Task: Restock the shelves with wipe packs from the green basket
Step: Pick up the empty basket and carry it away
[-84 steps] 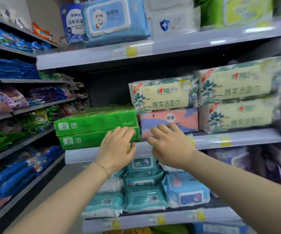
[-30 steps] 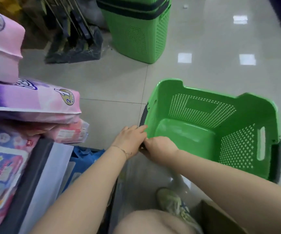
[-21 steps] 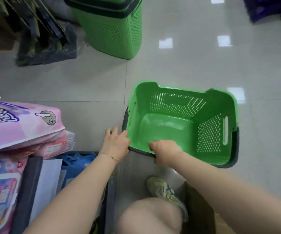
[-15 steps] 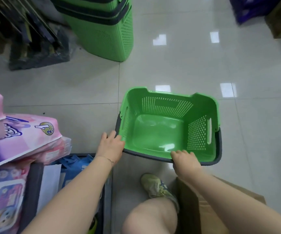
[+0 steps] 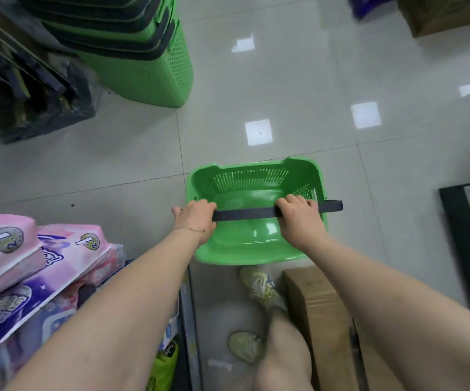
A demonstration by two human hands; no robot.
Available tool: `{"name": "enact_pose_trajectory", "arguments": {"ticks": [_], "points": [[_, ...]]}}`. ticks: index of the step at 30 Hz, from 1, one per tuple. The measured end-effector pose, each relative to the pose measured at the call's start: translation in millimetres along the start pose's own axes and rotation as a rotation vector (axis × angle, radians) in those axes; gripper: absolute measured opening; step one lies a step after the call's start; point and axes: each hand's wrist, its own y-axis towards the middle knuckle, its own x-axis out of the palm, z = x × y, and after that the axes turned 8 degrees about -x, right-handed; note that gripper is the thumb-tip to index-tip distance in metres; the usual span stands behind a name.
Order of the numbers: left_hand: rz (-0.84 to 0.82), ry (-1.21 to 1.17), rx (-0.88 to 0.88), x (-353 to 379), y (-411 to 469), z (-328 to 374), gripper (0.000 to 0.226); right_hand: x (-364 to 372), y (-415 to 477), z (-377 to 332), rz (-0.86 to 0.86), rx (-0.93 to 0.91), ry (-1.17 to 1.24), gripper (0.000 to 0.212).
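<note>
On my left, pink packs (image 5: 31, 266) lie stacked. My left hand (image 5: 195, 218) is closed around the dark handle (image 5: 245, 214) of the green basket (image 5: 256, 253), and my right hand (image 5: 298, 217) grips the same handle further right. The basket has perforated walls, nothing inside, and is over the tiled floor (image 5: 284, 94) before my shoes (image 5: 259, 283).

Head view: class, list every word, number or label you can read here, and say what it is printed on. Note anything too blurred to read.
"2": in the round badge on the pink packs at left, and it seems on the second badge.
Purple script on the pink packs: too blurred to read.
Print on the lime bag at the bottom: too small to read.
Green basket, its handle, the stacked baskets and the box: no text visible.
</note>
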Motion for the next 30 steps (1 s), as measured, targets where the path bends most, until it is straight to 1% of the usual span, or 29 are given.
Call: {"name": "enact_pose_trajectory", "arguments": {"ticks": [4,7,14,22,26,30], "points": [[-0.066,0.001,0.055,-27,2,8,0.010,-31,14,16,-0.054,-0.025,0.037,0.018],[-0.087,-0.006,0.069,-51,-2,10,0.015,-60,25,20,-0.109,-0.033,0.050,0.020],[-0.069,-0.011,0.084,-125,-6,16,0.013,-132,34,22,-0.087,-0.029,0.096,0.015],[0.005,-0.025,0.135,-215,-13,30,0.011,-220,48,27,-0.043,-0.008,0.105,0.015],[0.076,0.011,0.192,-271,-6,30,0.010,-271,69,26,0.012,0.004,0.099,0.015],[0.176,0.042,0.268,-336,9,28,0.016,-328,99,25,0.067,0.007,0.070,0.014]]}}
